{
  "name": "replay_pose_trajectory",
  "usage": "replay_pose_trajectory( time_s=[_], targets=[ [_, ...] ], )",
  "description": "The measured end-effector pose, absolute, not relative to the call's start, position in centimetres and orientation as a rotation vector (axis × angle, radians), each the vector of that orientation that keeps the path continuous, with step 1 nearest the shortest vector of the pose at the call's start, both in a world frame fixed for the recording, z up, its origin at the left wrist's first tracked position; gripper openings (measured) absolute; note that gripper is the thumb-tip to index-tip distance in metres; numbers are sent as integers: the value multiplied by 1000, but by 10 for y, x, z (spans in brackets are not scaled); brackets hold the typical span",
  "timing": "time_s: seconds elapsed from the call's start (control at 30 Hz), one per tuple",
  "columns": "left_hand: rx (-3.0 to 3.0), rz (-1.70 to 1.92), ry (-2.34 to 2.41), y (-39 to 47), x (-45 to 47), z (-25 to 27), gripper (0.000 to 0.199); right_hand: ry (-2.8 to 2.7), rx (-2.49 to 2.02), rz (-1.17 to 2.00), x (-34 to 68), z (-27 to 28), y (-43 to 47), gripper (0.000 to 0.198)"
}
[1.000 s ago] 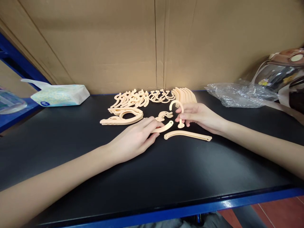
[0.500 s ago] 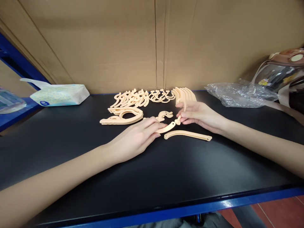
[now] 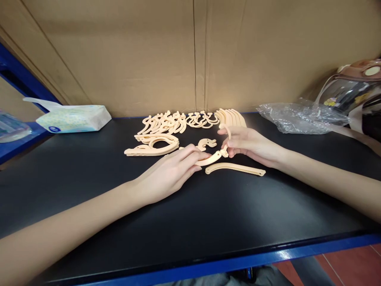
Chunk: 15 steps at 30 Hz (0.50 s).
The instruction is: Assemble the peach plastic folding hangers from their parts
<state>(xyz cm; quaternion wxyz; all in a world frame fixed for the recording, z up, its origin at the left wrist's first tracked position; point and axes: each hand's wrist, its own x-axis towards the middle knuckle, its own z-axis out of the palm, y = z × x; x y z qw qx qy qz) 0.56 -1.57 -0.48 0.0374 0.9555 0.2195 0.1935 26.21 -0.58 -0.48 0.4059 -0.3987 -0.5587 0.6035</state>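
Observation:
My left hand [image 3: 175, 172] is closed on a curved beige hanger arm [image 3: 211, 159], whose free end points right. My right hand [image 3: 251, 146] pinches a thin curved beige hanger piece [image 3: 228, 133] upright, its lower end against the tip of that arm. Just in front of both hands, another hanger arm [image 3: 235, 168] lies on the table. Beyond my left fingers rests a hook-shaped beige part [image 3: 206, 143], partly hidden by the hand.
Stacked folded hangers [image 3: 151, 150] lie left of centre. Behind are piles of hooked parts [image 3: 163, 122], thin curved pieces [image 3: 202, 120] and a row of arms [image 3: 230, 117]. A tissue pack [image 3: 74, 118] stands left; a clear plastic bag [image 3: 300, 117] and a bottle [image 3: 351, 89] are right.
The lower end of the piece in my right hand has come onto the tip of the arm in my left. My left hand has barely moved.

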Motion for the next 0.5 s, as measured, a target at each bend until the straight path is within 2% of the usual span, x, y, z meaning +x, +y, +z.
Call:
replay_pose_trajectory(
  time_s=[0.5],
  targets=[
    [2960,607,631,-16,6,-6,31,-1469,-1090,1424,256,0,-10,58]
  ],
)
